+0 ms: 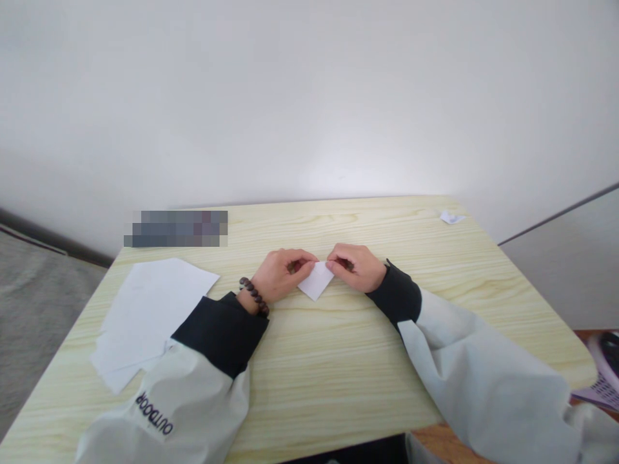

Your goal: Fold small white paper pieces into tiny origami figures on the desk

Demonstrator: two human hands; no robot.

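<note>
A small piece of folded white paper (316,283) is held between my two hands, over the middle of the table. One corner of it points down toward me. My left hand (285,270) pinches its upper left edge between thumb and forefinger. On the upper right edge, my right hand (356,265) has a like pinch, the other fingers curled in. The fingertips of both hands are close together at the paper's top. A dark beaded bracelet (255,296) circles my left wrist.
Loose white paper sheets (149,303) lie overlapping at the left, partly under my left sleeve. Behind them is a blurred-out dark patch (176,229). A small crumpled white paper (451,218) lies at the far right corner. The wooden table (309,374) meets a white wall (309,96).
</note>
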